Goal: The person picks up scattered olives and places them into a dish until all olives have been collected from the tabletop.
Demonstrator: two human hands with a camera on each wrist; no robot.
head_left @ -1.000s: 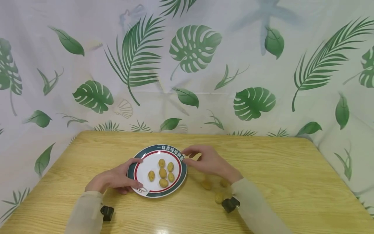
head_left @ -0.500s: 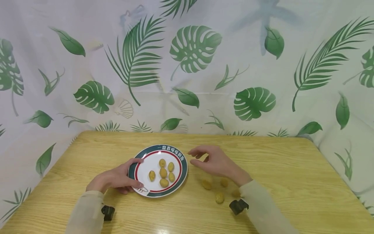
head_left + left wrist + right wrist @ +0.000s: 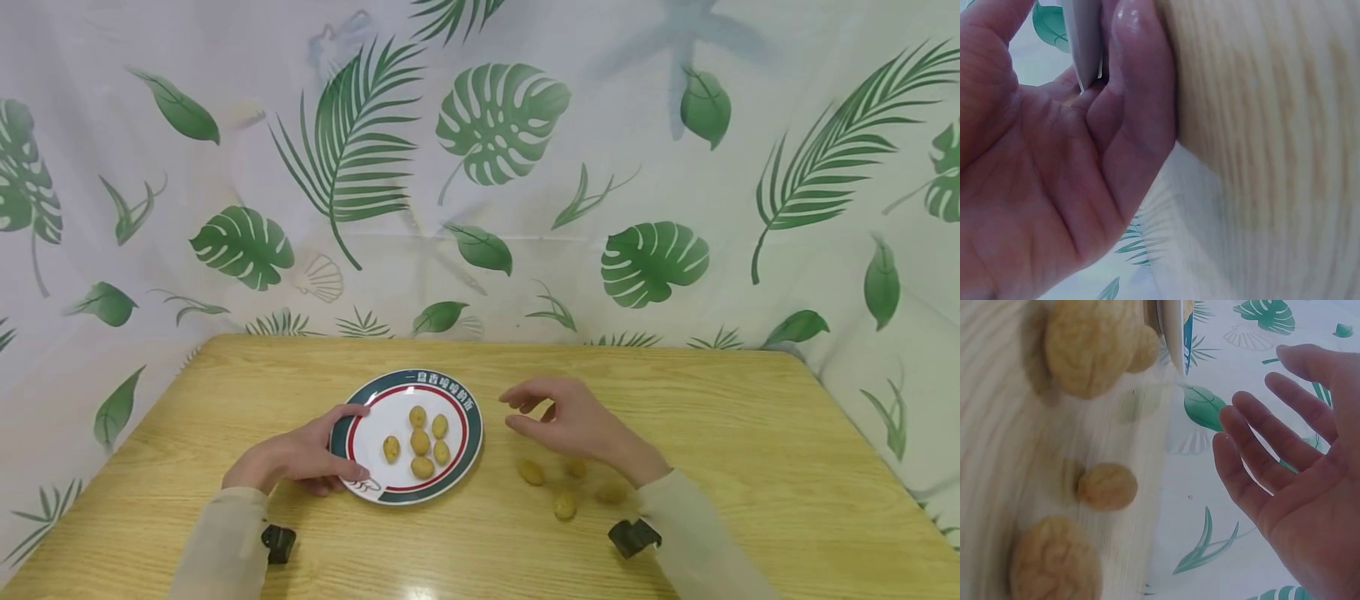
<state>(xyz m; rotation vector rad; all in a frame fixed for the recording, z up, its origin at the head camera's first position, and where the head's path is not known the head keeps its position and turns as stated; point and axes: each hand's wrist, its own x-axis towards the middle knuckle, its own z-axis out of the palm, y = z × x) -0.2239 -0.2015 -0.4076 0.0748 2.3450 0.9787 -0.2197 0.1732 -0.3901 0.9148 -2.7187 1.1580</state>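
A round plate (image 3: 468, 450) with a dark green rim and a red ring lies left of the table's middle. On it sit several small, oval, yellow-brown pieces (image 3: 419, 442) that look like baby potatoes. My left hand (image 3: 303, 450) grips the plate's left rim, thumb over the top. In the left wrist view, fingers of that hand (image 3: 1054, 162) curl beneath the plate's edge (image 3: 1085, 44). To the right of the plate, my right hand (image 3: 570, 417) hovers with loosely bent fingers, apart from the rim. In the right wrist view, nothing is in that hand (image 3: 1310, 462).
Several more oval pieces (image 3: 565, 505) lie on the wooden table (image 3: 750, 467), below my right hand and near its sleeve. They look wrinkled in the right wrist view, where one piece (image 3: 1109, 486) stands apart. A leaf-patterned cloth (image 3: 525, 250) hangs behind the table.
My right hand has moved right, away from the plate's rim, and more of the loose pieces on the table now show. My left hand still holds the plate, which stays in place.
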